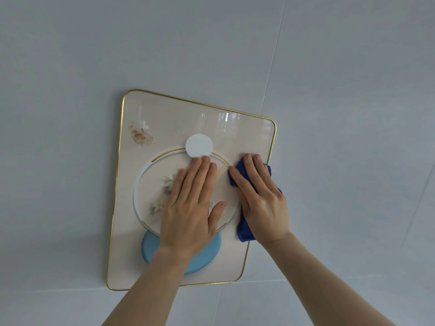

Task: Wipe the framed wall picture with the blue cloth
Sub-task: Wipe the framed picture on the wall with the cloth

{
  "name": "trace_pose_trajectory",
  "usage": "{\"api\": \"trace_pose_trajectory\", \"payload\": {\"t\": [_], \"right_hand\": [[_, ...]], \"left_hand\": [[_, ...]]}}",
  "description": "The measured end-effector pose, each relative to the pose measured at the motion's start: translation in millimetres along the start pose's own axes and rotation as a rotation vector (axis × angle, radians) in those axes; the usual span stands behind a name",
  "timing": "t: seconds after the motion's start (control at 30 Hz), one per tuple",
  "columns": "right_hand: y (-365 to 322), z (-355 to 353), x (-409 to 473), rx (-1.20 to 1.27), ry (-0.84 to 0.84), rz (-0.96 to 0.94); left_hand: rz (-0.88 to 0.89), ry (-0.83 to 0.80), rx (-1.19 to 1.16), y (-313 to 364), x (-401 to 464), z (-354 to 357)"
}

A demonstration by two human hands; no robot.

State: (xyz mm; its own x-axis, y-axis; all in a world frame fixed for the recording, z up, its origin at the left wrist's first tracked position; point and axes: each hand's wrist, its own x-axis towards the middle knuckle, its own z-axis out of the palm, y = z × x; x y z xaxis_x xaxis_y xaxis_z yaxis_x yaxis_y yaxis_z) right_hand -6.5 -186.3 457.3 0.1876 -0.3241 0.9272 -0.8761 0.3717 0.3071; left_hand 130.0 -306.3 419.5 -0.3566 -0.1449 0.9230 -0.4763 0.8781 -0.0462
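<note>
The framed picture (131, 208) hangs tilted on a pale wall, with a thin gold rim, a cream face, a white disc, a large ring and a light blue disc. A brown smear (141, 136) marks its upper left corner. My left hand (191, 203) lies flat on the glass over the ring, fingers together, holding nothing. My right hand (261, 196) presses the dark blue cloth (244, 232) against the picture's right side, near the frame's edge. The cloth shows above the fingers and below the palm; its middle is hidden under the hand.
Pale grey wall panels (329, 90) surround the picture, with thin seams running diagonally at the right and along the bottom. Both bare forearms reach up from the lower edge of the view.
</note>
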Motion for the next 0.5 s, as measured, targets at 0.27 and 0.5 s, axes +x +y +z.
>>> {"api": "trace_pose_trajectory", "payload": {"t": [0.27,0.5], "right_hand": [[-10.5,-35.9,-21.3,-0.185,-0.329,0.104],[-19.7,-82.6,0.4,0.427,-0.354,0.912]], "left_hand": [[-0.049,-0.127,-0.029,7.2,3.3,-23.0],[-0.125,-0.119,-0.174,1.3,2.0,-65.7]]}}
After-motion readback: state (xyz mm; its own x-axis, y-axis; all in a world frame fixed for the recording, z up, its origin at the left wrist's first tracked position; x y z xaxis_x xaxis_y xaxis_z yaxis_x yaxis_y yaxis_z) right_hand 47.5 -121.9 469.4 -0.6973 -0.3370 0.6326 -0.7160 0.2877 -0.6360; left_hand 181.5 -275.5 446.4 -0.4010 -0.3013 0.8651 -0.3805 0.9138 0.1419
